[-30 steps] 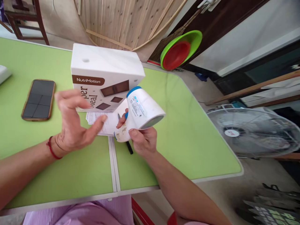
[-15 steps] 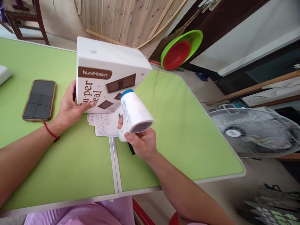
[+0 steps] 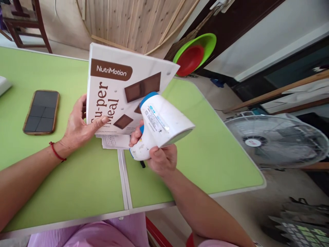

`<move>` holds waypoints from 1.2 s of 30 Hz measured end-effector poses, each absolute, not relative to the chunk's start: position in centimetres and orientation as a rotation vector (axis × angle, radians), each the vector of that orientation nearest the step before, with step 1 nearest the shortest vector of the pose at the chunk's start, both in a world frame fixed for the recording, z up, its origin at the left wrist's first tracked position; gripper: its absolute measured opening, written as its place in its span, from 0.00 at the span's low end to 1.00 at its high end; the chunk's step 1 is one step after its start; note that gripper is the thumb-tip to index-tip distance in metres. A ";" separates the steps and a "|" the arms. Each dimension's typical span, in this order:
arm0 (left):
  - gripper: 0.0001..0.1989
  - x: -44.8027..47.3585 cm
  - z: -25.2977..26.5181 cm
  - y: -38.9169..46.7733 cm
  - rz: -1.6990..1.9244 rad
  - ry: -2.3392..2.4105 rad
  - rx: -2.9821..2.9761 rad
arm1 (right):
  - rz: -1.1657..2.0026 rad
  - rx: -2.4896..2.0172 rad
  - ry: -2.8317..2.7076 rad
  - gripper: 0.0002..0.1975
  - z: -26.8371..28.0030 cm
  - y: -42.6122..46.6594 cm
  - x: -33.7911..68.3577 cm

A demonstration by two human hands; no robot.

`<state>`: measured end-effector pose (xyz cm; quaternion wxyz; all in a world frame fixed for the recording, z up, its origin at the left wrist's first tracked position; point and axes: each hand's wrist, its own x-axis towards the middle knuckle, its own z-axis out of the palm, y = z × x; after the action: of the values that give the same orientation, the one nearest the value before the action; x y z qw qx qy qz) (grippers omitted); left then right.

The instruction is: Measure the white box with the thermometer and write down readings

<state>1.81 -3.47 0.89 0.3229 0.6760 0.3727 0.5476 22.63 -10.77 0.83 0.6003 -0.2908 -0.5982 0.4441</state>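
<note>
A green table (image 3: 218,161) is flanked on its right by a fan (image 3: 253,141) and backed by a wooden chair (image 3: 29,27) and plank panel (image 3: 128,24).

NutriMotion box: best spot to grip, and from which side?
Probably the lower left edge of the NutriMotion box, from the left: the straight edge lets the left hand rest its thumb on the flat printed face with fingers round the side. The right hand holds the handheld scanner in front of the face's lower right, so that side looks more obstructed.

Likely home room: wooden chair (image 3: 42,27), fan (image 3: 253,142), plastic basins (image 3: 190,61), green table (image 3: 213,151)
</note>
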 end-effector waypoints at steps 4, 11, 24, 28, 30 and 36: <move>0.32 1.9 0.7 -3.4 1.449 0.966 1.759 | 1.070 -0.652 -1.359 0.10 0.9 -11.0 22.6; 0.29 2.8 0.2 -4.0 1.489 0.989 1.655 | 1.181 -0.797 -1.402 0.12 0.1 -11.8 23.8; 0.28 3.0 0.4 -4.3 1.465 1.044 1.550 | 1.407 -0.967 -1.330 0.17 -0.7 -12.6 22.8; 0.28 2.8 0.5 -4.2 1.476 1.023 1.592 | 1.458 -0.959 -1.315 0.19 -0.6 -12.5 22.6; 0.27 2.7 0.6 -4.2 1.471 1.030 1.603 | 1.476 -0.961 -1.307 0.19 -0.4 -12.4 22.6; 0.26 2.7 0.8 -4.4 1.448 1.045 1.608 | 1.483 -0.993 -1.310 0.19 -0.2 -12.5 22.6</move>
<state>2.69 -4.38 0.85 0.3611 0.6241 0.4055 0.5618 22.64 -12.53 -0.24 0.4471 -0.4012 -0.5293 0.5992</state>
